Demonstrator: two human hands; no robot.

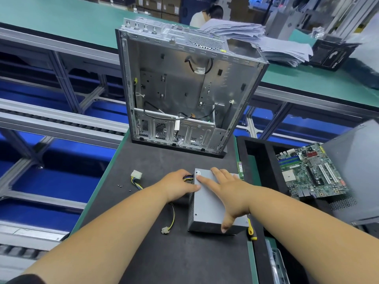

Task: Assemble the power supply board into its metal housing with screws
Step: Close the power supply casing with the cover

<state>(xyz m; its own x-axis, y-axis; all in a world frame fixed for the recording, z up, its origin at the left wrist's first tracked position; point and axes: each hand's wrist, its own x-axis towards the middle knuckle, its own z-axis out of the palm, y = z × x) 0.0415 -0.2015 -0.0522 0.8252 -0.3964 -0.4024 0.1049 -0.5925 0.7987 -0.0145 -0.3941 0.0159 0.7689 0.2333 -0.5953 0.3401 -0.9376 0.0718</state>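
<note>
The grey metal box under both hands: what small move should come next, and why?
Probably pick up a loose screw. The right hand lies flat on the power supply housing, the left hand holds the cable bundle, and no screw is in hand.

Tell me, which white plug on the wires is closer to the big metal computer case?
The larger white plug, left of the left hand. It lies nearer the open case; the smaller white plug sits nearer the person.
</note>
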